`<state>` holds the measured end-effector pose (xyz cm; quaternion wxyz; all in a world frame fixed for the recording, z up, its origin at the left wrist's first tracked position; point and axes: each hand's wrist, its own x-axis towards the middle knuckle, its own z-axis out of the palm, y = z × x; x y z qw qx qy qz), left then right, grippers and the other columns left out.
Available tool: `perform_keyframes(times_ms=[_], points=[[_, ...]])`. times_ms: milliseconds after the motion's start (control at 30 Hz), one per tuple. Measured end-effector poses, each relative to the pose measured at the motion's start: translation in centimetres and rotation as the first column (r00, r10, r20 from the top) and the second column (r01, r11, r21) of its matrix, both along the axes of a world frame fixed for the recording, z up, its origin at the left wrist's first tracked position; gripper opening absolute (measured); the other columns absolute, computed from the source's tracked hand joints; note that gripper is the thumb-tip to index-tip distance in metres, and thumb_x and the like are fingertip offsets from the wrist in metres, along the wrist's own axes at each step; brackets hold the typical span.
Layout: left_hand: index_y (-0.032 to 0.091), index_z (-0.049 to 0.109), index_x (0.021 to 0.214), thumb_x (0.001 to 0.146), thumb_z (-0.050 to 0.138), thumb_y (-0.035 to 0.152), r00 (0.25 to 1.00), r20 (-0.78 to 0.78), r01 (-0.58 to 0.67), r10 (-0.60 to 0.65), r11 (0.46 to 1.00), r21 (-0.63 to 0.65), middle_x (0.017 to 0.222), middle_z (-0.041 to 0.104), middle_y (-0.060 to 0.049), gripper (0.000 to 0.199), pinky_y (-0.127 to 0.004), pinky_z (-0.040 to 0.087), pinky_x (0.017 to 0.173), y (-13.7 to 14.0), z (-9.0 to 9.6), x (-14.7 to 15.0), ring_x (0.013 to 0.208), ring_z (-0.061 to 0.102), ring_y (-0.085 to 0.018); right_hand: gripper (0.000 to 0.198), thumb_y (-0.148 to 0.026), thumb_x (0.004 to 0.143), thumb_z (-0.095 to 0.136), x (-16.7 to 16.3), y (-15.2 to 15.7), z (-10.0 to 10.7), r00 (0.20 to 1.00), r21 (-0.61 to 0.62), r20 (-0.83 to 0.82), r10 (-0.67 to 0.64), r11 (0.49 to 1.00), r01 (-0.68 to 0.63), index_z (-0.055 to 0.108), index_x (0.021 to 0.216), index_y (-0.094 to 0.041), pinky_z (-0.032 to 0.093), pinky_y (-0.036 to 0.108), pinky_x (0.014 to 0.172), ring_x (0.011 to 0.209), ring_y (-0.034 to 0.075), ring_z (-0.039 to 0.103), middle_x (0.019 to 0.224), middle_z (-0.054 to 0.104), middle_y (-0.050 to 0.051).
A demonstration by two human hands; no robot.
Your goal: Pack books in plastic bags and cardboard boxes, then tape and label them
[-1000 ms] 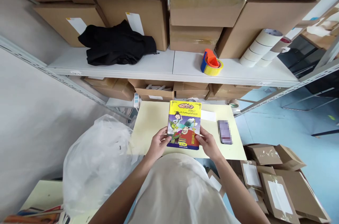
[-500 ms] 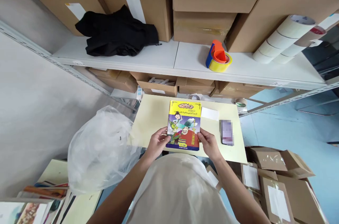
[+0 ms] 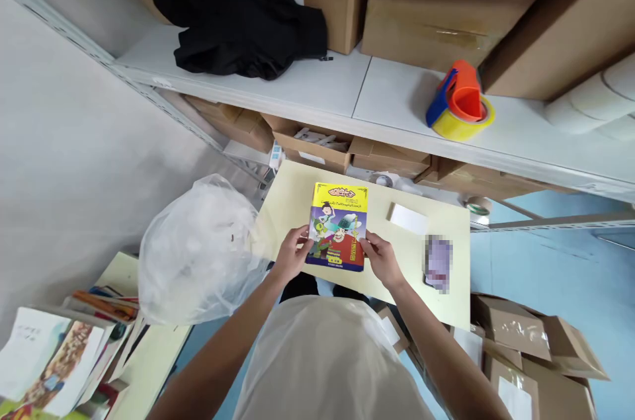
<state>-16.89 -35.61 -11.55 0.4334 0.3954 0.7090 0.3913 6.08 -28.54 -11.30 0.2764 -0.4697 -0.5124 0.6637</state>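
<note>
Between my two hands is a book [image 3: 338,227] with a yellow and purple cartoon cover facing up. My left hand [image 3: 292,253] grips its lower left edge, thumb on the cover. At the lower right edge my right hand [image 3: 381,257] pinches it the same way; the fingers underneath are hidden. The book is over the near part of a pale yellow table [image 3: 292,195]. To the right of the book on the table are a small white box [image 3: 407,217] and a phone [image 3: 438,264] with a blurred-out screen.
A shelf [image 3: 387,96] behind the table bears cartons, a black garment [image 3: 248,23] and a tape dispenser [image 3: 461,102]. A translucent plastic bag [image 3: 198,254] bulges on the left, above stacked books [image 3: 64,354]. Cardboard boxes [image 3: 516,334] lie on the right.
The camera view has turned and shifted, so the shelf and its things sit higher and further right. Both hands still hold the book, which has moved slightly left relative to the white box.
</note>
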Motion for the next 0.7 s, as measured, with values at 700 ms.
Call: perform_keyframes(times_ms=[700], points=[[0.013,0.065,0.115,0.079,0.05,0.014,0.895,-0.406,0.119,-0.184,0.976,-0.18,0.097,0.066,-0.013,0.039,-0.033,0.046,0.086,12.3,-16.4,-22.3,0.091,0.061,-0.023,0.042,-0.049,0.077,0.056,-24.7,9.5,-15.7,0.889,-0.146,0.448,-0.098,0.973,0.181,0.07,0.104,-0.019,0.051,0.029,0.061,0.077,0.02,0.064,0.086,0.071,0.006]])
